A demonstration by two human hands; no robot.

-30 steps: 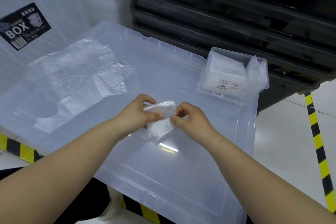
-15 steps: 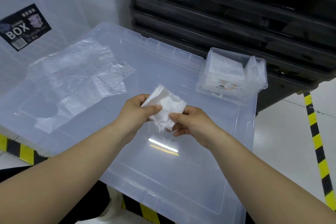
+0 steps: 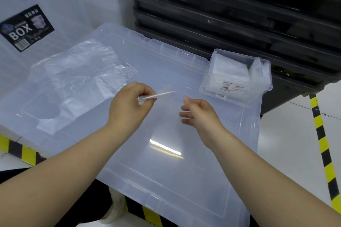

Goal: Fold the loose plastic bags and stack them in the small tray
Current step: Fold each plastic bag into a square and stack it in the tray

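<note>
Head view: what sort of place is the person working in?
Probably a warehouse or storage area, not a home: black crates stand stacked behind, yellow-and-black hazard tape marks the floor, and a large clear storage-box lid serves as the work surface.

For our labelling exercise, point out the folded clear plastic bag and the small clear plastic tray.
folded clear plastic bag [image 3: 162,94]: head view, middle of its edge-on strip.
small clear plastic tray [image 3: 234,98]: head view, front wall.
</note>
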